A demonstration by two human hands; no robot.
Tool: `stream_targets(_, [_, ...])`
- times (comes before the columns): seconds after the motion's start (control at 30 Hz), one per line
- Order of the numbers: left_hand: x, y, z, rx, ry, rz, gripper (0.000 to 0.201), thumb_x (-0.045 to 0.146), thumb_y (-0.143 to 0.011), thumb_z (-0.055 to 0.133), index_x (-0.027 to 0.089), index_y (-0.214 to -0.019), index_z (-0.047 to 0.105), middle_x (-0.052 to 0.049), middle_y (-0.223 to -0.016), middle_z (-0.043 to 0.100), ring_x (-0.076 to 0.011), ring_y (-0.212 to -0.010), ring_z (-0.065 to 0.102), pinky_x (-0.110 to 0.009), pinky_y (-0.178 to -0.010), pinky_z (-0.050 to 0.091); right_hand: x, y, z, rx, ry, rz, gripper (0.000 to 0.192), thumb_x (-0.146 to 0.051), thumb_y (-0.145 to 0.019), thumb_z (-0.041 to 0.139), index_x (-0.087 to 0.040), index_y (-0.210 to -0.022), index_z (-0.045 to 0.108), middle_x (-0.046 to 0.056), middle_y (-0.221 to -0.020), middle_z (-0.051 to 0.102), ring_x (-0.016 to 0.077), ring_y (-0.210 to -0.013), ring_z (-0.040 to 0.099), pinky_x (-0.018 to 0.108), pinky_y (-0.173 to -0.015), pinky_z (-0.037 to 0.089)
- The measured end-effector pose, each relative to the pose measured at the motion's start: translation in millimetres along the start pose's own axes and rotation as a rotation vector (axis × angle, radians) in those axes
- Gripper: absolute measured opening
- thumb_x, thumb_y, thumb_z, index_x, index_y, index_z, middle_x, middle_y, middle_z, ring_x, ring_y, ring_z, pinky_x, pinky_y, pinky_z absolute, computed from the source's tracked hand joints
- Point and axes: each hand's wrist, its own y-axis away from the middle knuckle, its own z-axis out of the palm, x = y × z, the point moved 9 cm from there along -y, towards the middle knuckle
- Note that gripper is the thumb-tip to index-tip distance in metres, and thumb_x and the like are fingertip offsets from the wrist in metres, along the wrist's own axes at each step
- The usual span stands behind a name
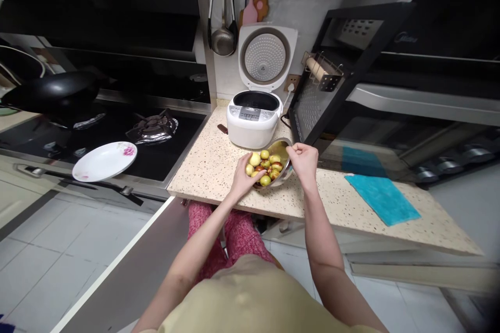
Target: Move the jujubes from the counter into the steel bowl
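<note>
Cooker: in the head view, the white cooker (pixel 253 135) stands on the speckled counter (pixel 213 179) against the wall, its lid (pixel 267 54) raised upright and its pot open to view.
Bowl: just in front of the cooker and a little to its right is a metal bowl (pixel 282 148), tilted with its mouth toward the left hand; whether its base touches the counter, I cannot tell.
Fruit: yellow-green pieces with red-brown patches (pixel 265 169) lie in the bowl, gathered at its low left side.
Left hand: in front of the cooker, the left hand (pixel 242 177) has thumb and fingers wide apart, curved about the fruit at the bowl's left side; I cannot tell whether it grips the rim.
Right hand: to the right of the cooker's front, the right hand (pixel 305 162) has its fingers curled narrow, pinching the bowl's right rim.
Cloth: a blue cloth (pixel 383 199) lies flat on the counter, well right of the cooker.
Plate: a white flowered plate (pixel 104 162) sits at the stove's front edge, well left of the cooker.
Wok: a black wok (pixel 50 92) stands farther left of the cooker.
Ladle: a ladle (pixel 223 41) hangs on the wall, behind the cooker and to its left.
</note>
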Motion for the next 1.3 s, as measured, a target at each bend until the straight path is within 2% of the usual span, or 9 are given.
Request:
stream_targets(0.3, [-6, 3, -1.6, 0.0, -0.033, -0.076, 0.083, 0.058, -0.083, 0.079, 0.021, -0.151, 0.05, -0.019, -0.155, 0.048, -0.0374, -0.146, 0.047, -0.059, -0.122, 0.038, -17, -18, 2, -0.054, 0.169, 0.018, 0.026, -0.031, -0.069, 0.059, -0.021, -0.048, 0.048, -0.006, -0.044, 0.038, 0.0108, -0.049, 0.035, 0.026, -0.054, 0.029])
stream_targets(0.5, [-5, 7, -2.4, -0.011, -0.097, -0.064, 0.089, 0.061, -0.081, 0.08, 0.021, -0.153, 0.047, -0.02, -0.161, 0.042, -0.0392, -0.152, 0.04, -0.061, -0.124, 0.034, -23, -25, 1, -0.088, 0.227, 0.04, 0.024, -0.031, -0.069, 0.062, -0.021, -0.05, 0.054, -0.004, -0.045, 0.042, 0.0127, -0.05, 0.041, 0.027, -0.055, 0.031])
stream_targets(0.67, [-1, 10, 2.0, -0.064, -0.2, -0.02, 0.097, 0.066, -0.078, 0.081, 0.024, -0.157, 0.043, -0.02, -0.167, 0.035, -0.0416, -0.157, 0.029, -0.065, -0.125, 0.029, -24, -29, -3, -0.086, 0.273, 0.04, 0.025, -0.029, -0.07, 0.061, -0.021, -0.049, 0.051, -0.004, -0.046, 0.043, 0.0125, -0.052, 0.041, 0.027, -0.057, 0.033])
stream_targets(0.8, [5, 13, 6.9, -0.095, -0.303, 0.069, 0.092, 0.068, -0.082, 0.076, 0.029, -0.158, 0.041, -0.018, -0.169, 0.033, -0.0419, -0.161, 0.021, -0.068, -0.125, 0.026, -26, -31, -9, -0.07, 0.31, 0.025, 0.023, -0.03, -0.07, 0.062, -0.021, -0.05, 0.053, -0.002, -0.047, 0.047, 0.0138, -0.053, 0.045, 0.027, -0.058, 0.034])
stream_targets(1.0, [8, 16, 13.3, -0.125, -0.416, 0.156, 0.081, 0.062, -0.09, 0.07, 0.028, -0.157, 0.041, -0.019, -0.169, 0.032, -0.041, -0.162, 0.017, -0.068, -0.124, 0.027, -26, -34, -16, -0.07, 0.34, -0.003, 0.023, -0.03, -0.07, 0.06, -0.022, -0.05, 0.051, -0.002, -0.048, 0.047, 0.0143, -0.051, 0.043, 0.028, -0.057, 0.032])
stream_targets(1.17, [10, 17, 14.5, -0.123, -0.425, 0.176, 0.078, 0.05, -0.09, 0.075, 0.027, -0.156, 0.042, -0.019, -0.168, 0.033, -0.0395, -0.162, 0.016, -0.066, -0.126, 0.025, -28, -34, -18, -0.075, 0.373, -0.02, 0.021, -0.027, -0.07, 0.06, -0.022, -0.051, 0.051, -0.003, -0.049, 0.043, 0.0135, -0.051, 0.039, 0.029, -0.058, 0.03])
stream_targets(1.3, [12, 17, 14.0, -0.128, -0.403, 0.159, 0.078, 0.052, -0.089, 0.076, 0.028, -0.156, 0.043, -0.019, -0.168, 0.033, -0.0397, -0.162, 0.016, -0.068, -0.125, 0.023, -31, -31, -23, -0.036, 0.408, -0.047, 0.02, -0.026, -0.069, 0.06, -0.022, -0.051, 0.053, -0.002, -0.05, 0.046, 0.0143, -0.053, 0.038, 0.029, -0.058, 0.029])
